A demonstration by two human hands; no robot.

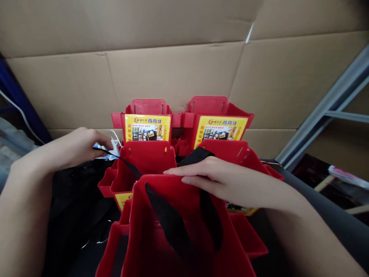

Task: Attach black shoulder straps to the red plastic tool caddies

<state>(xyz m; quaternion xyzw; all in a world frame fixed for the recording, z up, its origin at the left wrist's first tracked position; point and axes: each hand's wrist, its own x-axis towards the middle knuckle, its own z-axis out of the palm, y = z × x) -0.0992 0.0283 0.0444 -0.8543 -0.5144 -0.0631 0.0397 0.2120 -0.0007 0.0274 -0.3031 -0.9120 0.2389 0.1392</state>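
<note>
In the head view, the left hand (pixel 90 144), at the left of the frame, pinches the end of a black strap (pixel 168 219) between thumb and fingers. The right hand (pixel 215 175), right of centre, lies on the back rim of the front box (pixel 191 213), fingers nearly straight and close together; whether it grips the rim I cannot tell. That red box sits at lower centre, and two lengths of the strap hang inside it from its back wall. More red boxes stand behind, at the middle of the frame. The two rearmost carry yellow labels, a left label (pixel 150 129) and a right label (pixel 221 130). Both read 家乐美 in red and 背背佳 in blue beside a round logo, with 装修专 down the left edge; the smaller red line is too fine to read. Cardboard (pixel 173 77) fills the top; a white plug (pixel 114 145) shows near the left hand.
</note>
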